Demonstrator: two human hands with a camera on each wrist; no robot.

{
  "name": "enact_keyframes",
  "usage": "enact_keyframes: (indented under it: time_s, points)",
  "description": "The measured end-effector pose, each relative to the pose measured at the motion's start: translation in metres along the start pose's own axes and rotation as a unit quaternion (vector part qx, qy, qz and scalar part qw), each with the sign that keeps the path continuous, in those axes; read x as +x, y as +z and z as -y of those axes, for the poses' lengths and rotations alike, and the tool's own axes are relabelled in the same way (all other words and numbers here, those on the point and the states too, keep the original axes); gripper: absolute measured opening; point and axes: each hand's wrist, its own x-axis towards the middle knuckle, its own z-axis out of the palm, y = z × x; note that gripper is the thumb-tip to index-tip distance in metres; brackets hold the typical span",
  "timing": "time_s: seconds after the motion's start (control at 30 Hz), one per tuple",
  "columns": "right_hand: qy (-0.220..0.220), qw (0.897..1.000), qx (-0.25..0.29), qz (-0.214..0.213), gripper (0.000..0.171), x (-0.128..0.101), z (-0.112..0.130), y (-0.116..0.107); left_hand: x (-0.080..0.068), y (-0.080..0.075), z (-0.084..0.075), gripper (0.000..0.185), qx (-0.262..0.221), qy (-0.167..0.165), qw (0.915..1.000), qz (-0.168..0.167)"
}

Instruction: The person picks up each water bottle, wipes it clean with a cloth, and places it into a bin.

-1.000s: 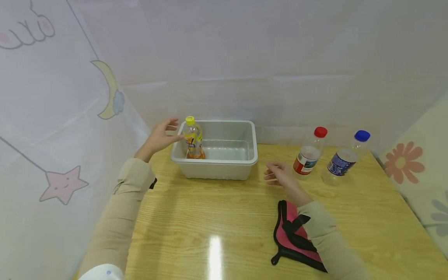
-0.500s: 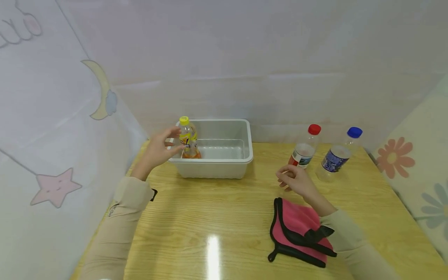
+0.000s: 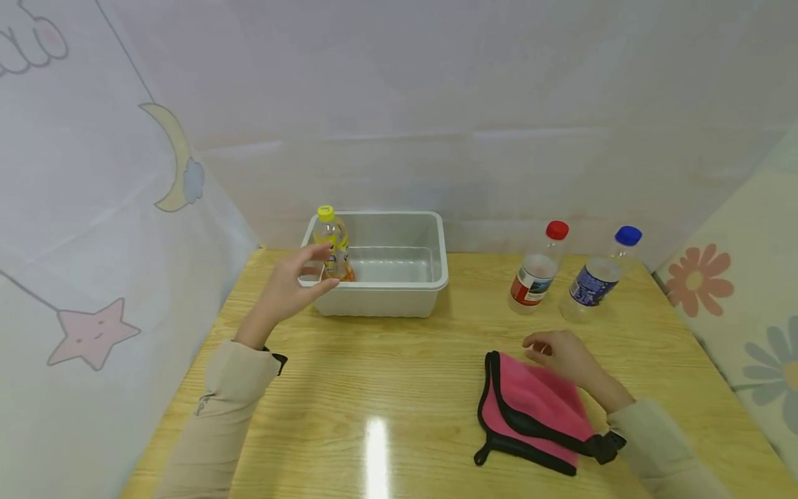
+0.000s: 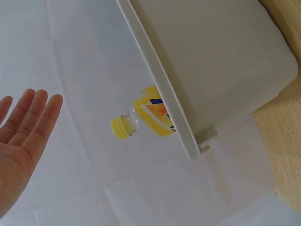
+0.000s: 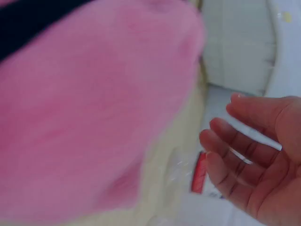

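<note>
My left hand (image 3: 291,285) hovers at the near left corner of a grey plastic bin (image 3: 377,299), fingers spread and holding nothing. Inside the bin's left end stands a bottle with a yellow cap (image 3: 325,213); the left wrist view shows the bottle's yellow label (image 4: 155,113) above the rim, apart from the hand. My right hand (image 3: 564,357), loosely bent and without anything in it, is over the far edge of a folded pink cloth (image 3: 539,395) with black trim. In the right wrist view the cloth (image 5: 103,108) fills the left side, beside the relaxed fingers (image 5: 230,141).
A red-capped bottle (image 3: 534,277) and a blue-capped bottle (image 3: 595,281) stand at the back right of the wooden table (image 3: 337,388). White curtain-like sheeting (image 3: 399,125) hangs behind the table, with printed sheets at both sides.
My left hand has moved down and toward me from the yellow-capped bottle. My right hand has drawn back and right, from beside the bin to over the pink cloth. The view has shifted slightly.
</note>
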Motion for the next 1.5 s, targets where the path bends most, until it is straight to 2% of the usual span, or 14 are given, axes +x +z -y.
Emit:
enact_keyframes:
  time_s: [0.1, 0.2, 0.33, 0.53, 0.73, 0.93, 1.03, 1.17, 1.37, 1.5]
  points:
    - [-0.029, 0.999, -0.014, 0.003, 0.018, -0.009, -0.01, 0.012, -0.003, 0.005, -0.001, 0.053, -0.009, 0.012, 0.9999, -0.001]
    - [-0.042, 0.999, -0.01, 0.025, 0.028, -0.016, -0.011, 0.021, -0.006, 0.01, 0.0, 0.051, -0.009, 0.018, 0.9998, 0.009]
    - [-0.025, 0.998, -0.014, 0.06, 0.039, -0.024, -0.005, 0.029, -0.008, 0.019, -0.002, 0.05, -0.011, 0.019, 0.9995, 0.024]
    - [-0.004, 0.998, -0.05, 0.043, 0.052, -0.036, 0.002, 0.041, -0.005, 0.04, -0.006, 0.051, -0.035, 0.059, 0.997, 0.036]
    - [0.003, 0.996, -0.072, 0.046, 0.063, -0.043, 0.001, 0.049, 0.008, 0.076, -0.019, 0.047, -0.046, 0.091, 0.9936, 0.048]
    - [0.007, 0.995, -0.058, 0.076, 0.08, -0.045, 0.003, 0.047, 0.035, 0.123, -0.037, 0.043, -0.059, 0.133, 0.9857, 0.084]
    - [0.018, 0.995, -0.05, 0.089, 0.088, -0.045, 0.004, 0.048, 0.05, 0.143, -0.048, 0.042, -0.07, 0.122, 0.9828, 0.119]
    - [0.044, 0.993, -0.043, 0.1, 0.094, -0.045, 0.007, 0.051, 0.07, 0.165, -0.059, 0.044, -0.07, 0.076, 0.9816, 0.16]
    - [0.067, 0.989, -0.091, 0.1, 0.096, -0.043, 0.013, 0.053, 0.096, 0.196, -0.067, 0.048, -0.041, 0.02, 0.9838, 0.173]
    - [0.082, 0.984, -0.123, 0.103, 0.094, -0.04, 0.019, 0.055, 0.114, 0.215, -0.068, 0.047, 0.003, -0.002, 0.985, 0.173]
